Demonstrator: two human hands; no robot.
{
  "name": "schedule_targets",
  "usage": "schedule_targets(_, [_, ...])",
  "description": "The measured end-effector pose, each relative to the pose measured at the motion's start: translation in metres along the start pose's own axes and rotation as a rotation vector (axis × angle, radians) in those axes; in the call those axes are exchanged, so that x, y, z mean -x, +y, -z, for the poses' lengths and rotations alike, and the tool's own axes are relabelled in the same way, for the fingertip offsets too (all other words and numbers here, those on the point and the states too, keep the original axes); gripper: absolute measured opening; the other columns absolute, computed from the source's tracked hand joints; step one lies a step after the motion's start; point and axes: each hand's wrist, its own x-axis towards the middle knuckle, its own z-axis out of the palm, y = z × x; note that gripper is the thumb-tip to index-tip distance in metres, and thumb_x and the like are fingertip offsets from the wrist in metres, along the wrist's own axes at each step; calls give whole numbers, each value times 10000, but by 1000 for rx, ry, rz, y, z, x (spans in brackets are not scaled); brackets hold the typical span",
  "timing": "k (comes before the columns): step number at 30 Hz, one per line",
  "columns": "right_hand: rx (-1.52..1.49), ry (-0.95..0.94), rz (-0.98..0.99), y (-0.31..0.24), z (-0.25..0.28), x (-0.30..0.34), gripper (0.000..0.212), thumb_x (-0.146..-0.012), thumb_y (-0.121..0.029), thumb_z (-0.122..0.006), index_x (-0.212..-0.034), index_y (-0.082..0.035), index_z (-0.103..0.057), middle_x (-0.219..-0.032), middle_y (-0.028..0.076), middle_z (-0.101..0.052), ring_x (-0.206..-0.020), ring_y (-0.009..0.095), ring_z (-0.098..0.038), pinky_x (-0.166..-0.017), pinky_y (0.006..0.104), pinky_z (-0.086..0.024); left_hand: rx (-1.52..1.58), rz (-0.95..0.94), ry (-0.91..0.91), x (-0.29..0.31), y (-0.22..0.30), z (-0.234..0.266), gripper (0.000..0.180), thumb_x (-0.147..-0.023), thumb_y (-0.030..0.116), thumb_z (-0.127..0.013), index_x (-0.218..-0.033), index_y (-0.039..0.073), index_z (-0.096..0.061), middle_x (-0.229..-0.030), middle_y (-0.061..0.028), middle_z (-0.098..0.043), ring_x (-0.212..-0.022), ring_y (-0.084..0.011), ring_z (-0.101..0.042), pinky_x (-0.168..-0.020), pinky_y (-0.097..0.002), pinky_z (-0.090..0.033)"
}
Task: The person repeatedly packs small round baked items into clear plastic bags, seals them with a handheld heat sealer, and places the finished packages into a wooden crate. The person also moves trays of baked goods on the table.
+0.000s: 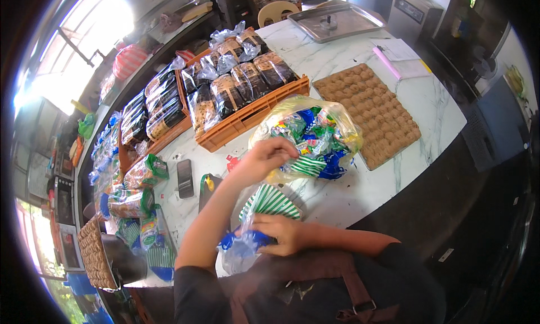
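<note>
My left hand (pixel 271 156) is over the near left rim of an open yellowish plastic bag (pixel 353 137), its fingers curled together. What they pinch, if anything, is hidden. Inside that bag are crumpled blue, green and clear plastic wrappers (pixel 315 130), and a green-and-white striped piece (pixel 308 166) lies just beneath my fingertips. Close to my body, my right hand (pixel 278 233) is closed around the gathered plastic of a printed bag with green stripes (pixel 273 203). Blue and clear film of it spills out below my fingers.
Orange crates (pixel 253 111) with dark packaged loaves (pixel 247 79) stand at the back left. Bagged loaves (pixel 129 203) and a phone (pixel 185 178) lie left. A tray of brown dough balls (pixel 368 113) sits right, near a clipboard (pixel 400 59) and a metal tray (pixel 337 23).
</note>
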Motion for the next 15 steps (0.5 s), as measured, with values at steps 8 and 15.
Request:
schedule_targets(8, [-114,-96,105,-10,31,4,641,-819,-198,-701,-1375,-7,-444,-1295,221,-511,-1216,380,-495,-1049,442,-388,-1208,836,-173,-5,-133,35,217,-832,102,-587,-1007,59,-707,-1024,-171,-700,-983,-323,-679,-827,-424,-536])
schedule_targets(15, [-236,80,-9,-9,79,18,627,-767,-314,-772,-1291,-40,-565,-1286,174,-554,-1240,346,-499,-1059,439,-368,-1337,400,-305,5,-158,10,189,-827,115,-572,-933,42,-711,-996,-172,-696,-926,-328,-687,-784,-430,-550])
